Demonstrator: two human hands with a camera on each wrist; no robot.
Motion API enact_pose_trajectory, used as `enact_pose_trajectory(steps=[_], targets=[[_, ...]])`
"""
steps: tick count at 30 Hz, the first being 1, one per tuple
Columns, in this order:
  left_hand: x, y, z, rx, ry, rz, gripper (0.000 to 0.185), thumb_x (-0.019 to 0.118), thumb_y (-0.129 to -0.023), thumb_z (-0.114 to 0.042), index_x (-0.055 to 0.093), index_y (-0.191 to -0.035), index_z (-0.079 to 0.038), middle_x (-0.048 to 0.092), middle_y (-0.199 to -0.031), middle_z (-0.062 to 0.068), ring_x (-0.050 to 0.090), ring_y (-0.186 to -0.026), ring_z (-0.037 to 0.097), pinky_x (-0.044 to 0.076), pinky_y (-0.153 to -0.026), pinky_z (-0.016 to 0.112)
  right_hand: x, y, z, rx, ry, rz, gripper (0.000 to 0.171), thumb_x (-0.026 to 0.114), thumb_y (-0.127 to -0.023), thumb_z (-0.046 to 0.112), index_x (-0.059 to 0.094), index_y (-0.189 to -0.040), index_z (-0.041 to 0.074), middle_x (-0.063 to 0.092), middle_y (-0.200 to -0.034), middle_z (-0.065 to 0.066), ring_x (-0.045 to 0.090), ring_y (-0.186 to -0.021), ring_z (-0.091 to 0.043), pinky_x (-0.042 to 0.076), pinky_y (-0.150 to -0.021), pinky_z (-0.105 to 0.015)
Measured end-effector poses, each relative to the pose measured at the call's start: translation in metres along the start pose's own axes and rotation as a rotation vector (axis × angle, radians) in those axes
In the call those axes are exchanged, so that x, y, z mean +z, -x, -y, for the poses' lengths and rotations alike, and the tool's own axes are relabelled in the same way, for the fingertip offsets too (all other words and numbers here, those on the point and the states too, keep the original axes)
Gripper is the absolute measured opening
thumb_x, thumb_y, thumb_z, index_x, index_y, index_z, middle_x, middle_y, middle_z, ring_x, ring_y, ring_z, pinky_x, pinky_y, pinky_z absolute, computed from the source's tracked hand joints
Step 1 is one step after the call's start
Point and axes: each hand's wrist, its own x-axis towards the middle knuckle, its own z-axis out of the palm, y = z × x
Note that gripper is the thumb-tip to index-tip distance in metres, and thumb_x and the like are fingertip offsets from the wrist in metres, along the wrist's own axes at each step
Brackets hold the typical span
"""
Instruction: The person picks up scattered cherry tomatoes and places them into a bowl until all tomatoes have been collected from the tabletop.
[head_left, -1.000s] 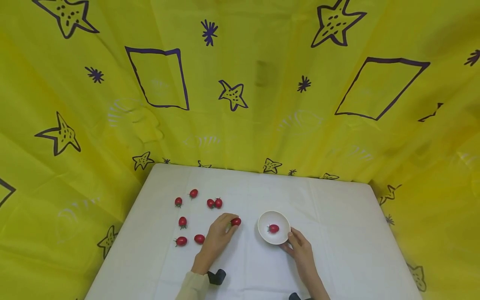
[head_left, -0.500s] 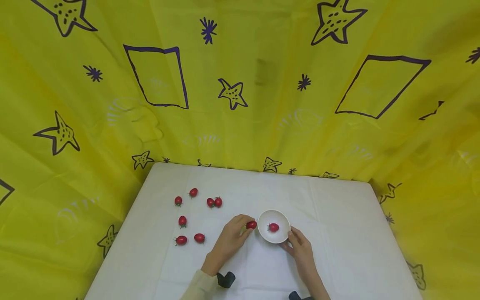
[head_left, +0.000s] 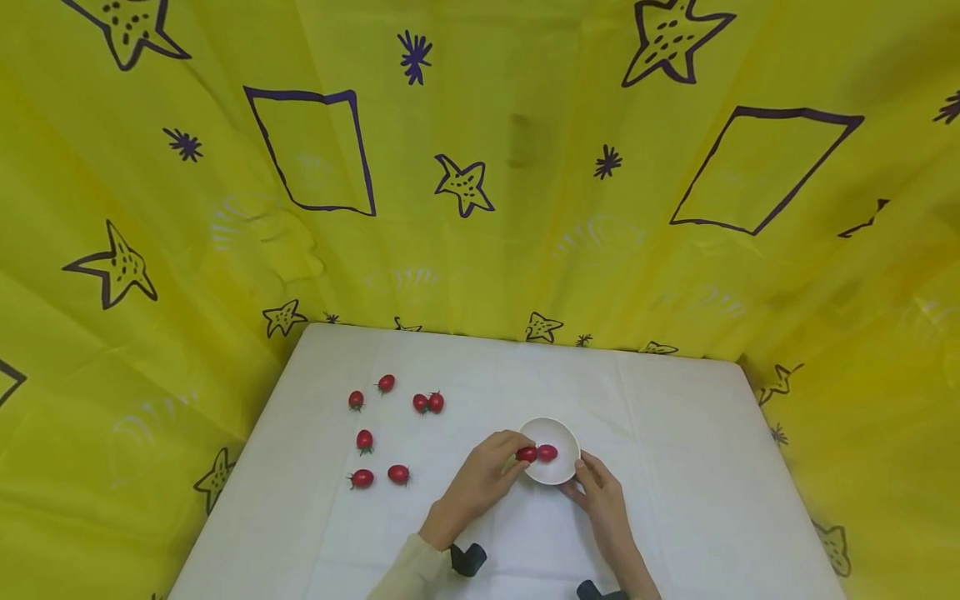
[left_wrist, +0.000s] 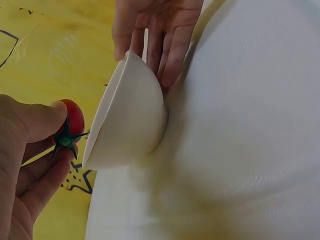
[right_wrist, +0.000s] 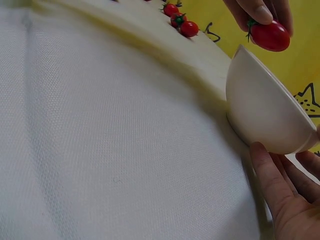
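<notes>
From the head view, the left hand (head_left: pixel 480 483) has carried a cherry tomato (head_left: pixel 527 454) across the counter (head_left: pixel 675 467): a second ago it was pinched out on the open cloth, half a second ago it sat just beside the rim, and now it hangs over the near-left edge of the white bowl (head_left: pixel 558 433), close beside the tomato already inside (head_left: pixel 547 452). It is not yet let go, so the drop into the bowl looks close. The right hand (head_left: pixel 603 504) has kept its place at the bowl's near right side, fingers relaxed against the wall. Seven loose tomatoes (head_left: pixel 398 474) stay where they were on the left of the counter.

From the left wrist view, thumb and fingers of the left hand (left_wrist: pixel 30 155) pinch the tomato (left_wrist: pixel 72 125), green stem toward the camera, right at the bowl's rim (left_wrist: pixel 130 120). The other hand (left_wrist: pixel 160 35) lies with straight fingers against the bowl's far side.

From the right wrist view, the tomato (right_wrist: pixel 270 35) is held by fingertips (right_wrist: pixel 255 11) just above the rim of the bowl (right_wrist: pixel 260 110), while the right hand (right_wrist: pixel 285 195) touches the bowl's underside with open, uncurled fingers, steadying it rather than gripping.
</notes>
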Motion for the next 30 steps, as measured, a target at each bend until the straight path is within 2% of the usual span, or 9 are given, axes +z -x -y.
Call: enact_pose_trajectory(steps=[4,9,16,19,23,26,30], targets=[[0.003,-0.007,-0.004,0.009,-0.019,0.067,0.029,0.076,-0.094,-0.01,0.07,-0.122,-0.01,0.072,-0.121,0.001,0.067,-0.113,0.015,0.057,-0.102,0.027,0.0,0.001,0.0,0.011,-0.01,0.003,0.049,0.049,-0.112,0.023,0.044,-0.152,-0.005,0.048,-0.154,-0.032,0.061,-0.134,-0.031,0.06,-0.097,-0.03],[0.009,-0.015,-0.005,0.067,-0.087,0.096,0.026,0.076,-0.095,-0.011,0.071,-0.121,-0.012,0.072,-0.12,-0.001,0.067,-0.114,0.013,0.056,-0.103,0.025,-0.001,0.0,0.0,0.005,-0.036,0.018,0.051,0.051,-0.111,0.023,0.043,-0.152,-0.006,0.047,-0.154,-0.032,0.063,-0.13,-0.024,0.06,-0.098,-0.03],[0.02,-0.024,-0.003,0.122,-0.209,0.182,0.023,0.074,-0.097,-0.013,0.072,-0.12,-0.014,0.071,-0.119,-0.002,0.066,-0.113,0.011,0.054,-0.103,0.022,0.0,0.0,-0.001,-0.021,-0.053,0.014,0.051,0.053,-0.11,0.023,0.045,-0.149,-0.008,0.049,-0.151,-0.034,0.067,-0.112,-0.003,0.061,-0.095,-0.03],[0.023,-0.027,-0.003,0.126,-0.228,0.22,0.021,0.075,-0.096,-0.015,0.073,-0.117,-0.015,0.071,-0.116,-0.003,0.066,-0.11,0.01,0.055,-0.101,0.021,0.0,0.0,-0.001,-0.019,-0.053,0.008,0.051,0.053,-0.11,0.023,0.046,-0.149,-0.008,0.049,-0.151,-0.034,0.067,-0.111,-0.003,0.061,-0.095,-0.03],[0.025,-0.032,-0.003,0.111,-0.243,0.276,0.02,0.076,-0.096,-0.016,0.074,-0.115,-0.015,0.072,-0.113,-0.004,0.066,-0.106,0.009,0.054,-0.099,0.018,-0.002,0.001,0.0,0.002,-0.045,0.011,0.051,0.052,-0.11,0.024,0.044,-0.151,-0.006,0.048,-0.153,-0.032,0.067,-0.121,-0.013,0.06,-0.097,-0.03],[0.027,-0.035,-0.003,0.088,-0.263,0.319,0.019,0.075,-0.096,-0.018,0.075,-0.115,-0.015,0.073,-0.111,-0.004,0.066,-0.104,0.007,0.054,-0.097,0.016,-0.002,0.001,0.0,0.004,-0.053,0.012,0.052,0.053,-0.11,0.024,0.044,-0.151,-0.007,0.048,-0.154,-0.032,0.067,-0.119,-0.01,0.06,-0.097,-0.03],[0.028,-0.038,-0.003,0.081,-0.307,0.342,0.019,0.077,-0.095,-0.019,0.076,-0.114,-0.017,0.073,-0.108,-0.006,0.065,-0.099,0.006,0.054,-0.092,0.014,-0.002,0.0,-0.001,0.0,-0.068,0.012,0.052,0.054,-0.11,0.023,0.044,-0.151,-0.008,0.048,-0.153,-0.033,0.067,-0.109,0.002,0.06,-0.096,-0.029]])
